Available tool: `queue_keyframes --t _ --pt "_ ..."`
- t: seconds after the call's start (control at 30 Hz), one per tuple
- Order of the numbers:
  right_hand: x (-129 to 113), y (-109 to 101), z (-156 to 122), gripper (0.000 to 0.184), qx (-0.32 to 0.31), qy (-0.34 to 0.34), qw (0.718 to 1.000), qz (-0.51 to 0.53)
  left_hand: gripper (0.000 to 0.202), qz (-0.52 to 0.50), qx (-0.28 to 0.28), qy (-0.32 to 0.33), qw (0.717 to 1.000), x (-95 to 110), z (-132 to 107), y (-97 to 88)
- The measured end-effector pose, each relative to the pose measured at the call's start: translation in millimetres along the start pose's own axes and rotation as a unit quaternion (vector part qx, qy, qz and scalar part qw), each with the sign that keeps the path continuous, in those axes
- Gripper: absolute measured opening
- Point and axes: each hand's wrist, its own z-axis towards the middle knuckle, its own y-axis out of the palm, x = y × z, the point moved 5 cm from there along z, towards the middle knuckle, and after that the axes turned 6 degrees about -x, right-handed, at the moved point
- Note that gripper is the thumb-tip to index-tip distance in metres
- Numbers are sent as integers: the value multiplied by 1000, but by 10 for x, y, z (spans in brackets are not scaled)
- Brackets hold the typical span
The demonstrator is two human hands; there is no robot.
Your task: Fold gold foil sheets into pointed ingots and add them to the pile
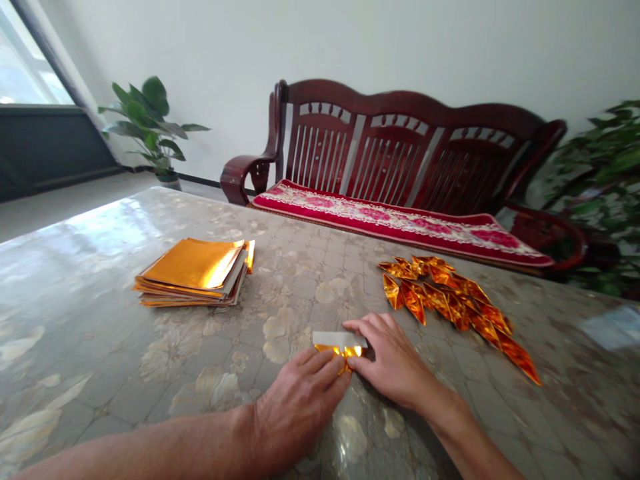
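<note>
A small sheet of gold foil paper (339, 344), partly folded with its white back showing, lies on the table (75, 320) near the front middle. My left hand (300, 403) presses its fingertips down on the sheet's lower left edge. My right hand (393, 360) pins the right side, thumb and fingers closed against the fold. A stack of flat gold foil sheets (195, 272) sits to the left, apart from both hands. A pile of several folded gold pieces (453, 303) lies to the right, just beyond my right hand.
The table has a glossy floral cover. Behind it stands a dark red wooden bench (400, 143) with a red patterned cushion (400, 220). A potted plant (150, 127) stands at back left by a window, and more foliage (605, 187) at far right.
</note>
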Motion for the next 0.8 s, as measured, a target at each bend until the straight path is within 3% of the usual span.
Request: queue_keyframes --t 0.23,0.37,0.47,0.67,0.8 --pt "10 -35 -9 26 3 33 999 17 30 -52 0 27 998 9 -10 -73" --pt "14 -26 -13 27 6 40 998 47 30 -52 7 35 998 5 -2 -90" --pt "17 2 -17 31 3 31 997 66 29 -51 15 42 998 -6 1 -99" --pt "-7 39 -30 12 17 3 997 76 26 -53 17 34 998 -33 -7 -91" --pt "-39 52 -78 17 37 -26 995 84 26 -56 10 32 998 -42 -7 -81"
